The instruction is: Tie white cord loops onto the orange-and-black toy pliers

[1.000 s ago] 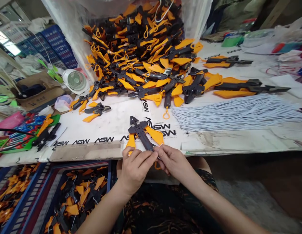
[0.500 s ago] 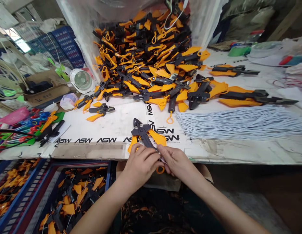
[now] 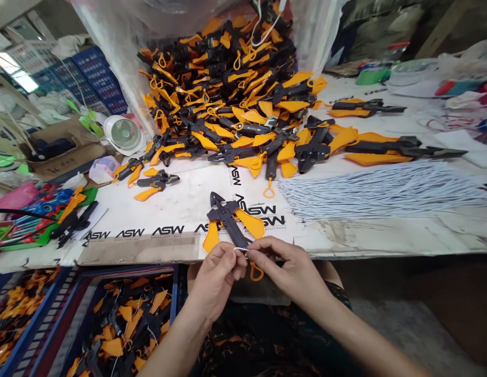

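A black plastic toy shaped like a small plane (image 3: pixel 229 217), with orange wings, lies at the table's front edge, its pointed nose facing away from me. An orange ring (image 3: pixel 256 272) hangs past the edge at its tail. Just over the tail, a short length of white cord (image 3: pixel 240 249) stretches between my fingertips. My left hand (image 3: pixel 217 275) is closed, pinching one side of the cord between thumb and fingers. From the other side my right hand (image 3: pixel 285 266) pinches it with thumb and forefinger. My fingers partly hide the tail and the cord's ends.
A big heap of similar toys (image 3: pixel 228 104) spills from a plastic bag at the back. A bundle of white cords (image 3: pixel 377 191) lies to the right. A small fan (image 3: pixel 124 133) and pens (image 3: pixel 39 209) are at left. Below stands a blue crate (image 3: pixel 175 298) of toys.
My left hand has turned from lying over the toy's tail to a pinch with the thumb uppermost. The white cord now shows between both hands. The whole view has shifted slightly.
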`<state>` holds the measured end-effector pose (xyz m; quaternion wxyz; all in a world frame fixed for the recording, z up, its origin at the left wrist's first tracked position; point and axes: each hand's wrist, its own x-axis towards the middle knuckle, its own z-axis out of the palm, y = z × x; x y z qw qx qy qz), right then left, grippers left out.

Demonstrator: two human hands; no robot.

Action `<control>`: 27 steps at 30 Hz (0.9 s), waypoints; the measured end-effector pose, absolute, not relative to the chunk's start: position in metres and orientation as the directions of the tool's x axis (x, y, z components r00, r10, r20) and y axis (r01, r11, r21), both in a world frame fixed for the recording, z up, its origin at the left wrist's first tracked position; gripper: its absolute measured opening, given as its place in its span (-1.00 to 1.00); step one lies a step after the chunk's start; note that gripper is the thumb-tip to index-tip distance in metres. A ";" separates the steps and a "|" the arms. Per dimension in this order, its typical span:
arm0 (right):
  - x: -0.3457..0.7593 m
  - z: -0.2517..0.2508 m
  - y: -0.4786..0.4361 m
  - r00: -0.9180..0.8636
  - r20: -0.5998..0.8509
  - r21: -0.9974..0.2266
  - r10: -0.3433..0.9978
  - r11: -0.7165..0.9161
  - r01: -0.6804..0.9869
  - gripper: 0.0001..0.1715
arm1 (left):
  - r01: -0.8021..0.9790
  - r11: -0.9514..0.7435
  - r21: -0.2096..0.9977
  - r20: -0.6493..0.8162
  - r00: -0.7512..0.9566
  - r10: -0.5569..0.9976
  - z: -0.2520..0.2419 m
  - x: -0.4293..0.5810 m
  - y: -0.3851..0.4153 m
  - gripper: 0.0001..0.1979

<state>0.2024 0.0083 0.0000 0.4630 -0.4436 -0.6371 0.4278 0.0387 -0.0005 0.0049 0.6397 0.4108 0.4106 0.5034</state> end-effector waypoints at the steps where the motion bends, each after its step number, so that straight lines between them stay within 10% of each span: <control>1: 0.198 -0.003 0.005 -0.159 0.203 -0.964 0.966 0.225 0.141 -0.81 | -0.290 0.111 0.951 -0.082 0.108 0.991 0.004 0.040 -0.001 -0.57; 5: 0.194 -0.007 -0.004 -0.170 0.187 -0.978 0.967 0.200 0.063 -0.80 | 0.129 -0.253 0.959 0.251 0.030 0.968 0.006 0.034 -0.003 -0.78; 9: 0.200 -0.006 -0.004 -0.273 0.098 -0.995 0.957 0.096 -0.019 -0.71 | 0.576 -0.695 0.430 0.677 0.302 0.670 0.013 0.022 0.001 -0.91; 12: 0.202 -0.006 -0.001 -0.376 -0.023 -0.985 0.926 -0.086 -0.152 -0.57 | 0.641 -0.764 0.075 0.692 0.518 0.503 0.018 0.015 0.006 -0.86; 16: 0.198 -0.013 0.002 -0.377 -0.162 -0.927 0.912 -0.271 -0.259 -0.49 | 0.574 -0.818 -0.033 0.622 0.653 0.433 0.016 0.010 0.011 -0.85; 19: 0.194 -0.017 0.000 -0.370 -0.201 -0.899 0.907 -0.321 -0.298 -0.49 | 0.567 -0.823 0.036 0.681 0.589 0.436 0.010 0.012 0.010 -0.89; 22: 0.191 -0.018 -0.003 -0.286 -0.094 -0.959 0.954 -0.164 -0.232 -0.56 | 0.605 -0.710 0.359 0.687 0.344 0.640 0.004 0.023 0.004 -0.93; 25: 0.191 -0.018 -0.007 -0.167 0.184 -0.983 0.969 0.184 -0.010 -0.74 | 0.393 -0.300 0.869 0.301 0.061 0.952 0.000 0.038 -0.004 -0.76; 27: 0.193 -0.019 -0.007 -0.157 0.374 -0.909 0.914 0.395 0.132 -0.80 | 0.145 0.013 0.989 -0.019 0.039 0.999 -0.002 0.044 -0.008 -0.68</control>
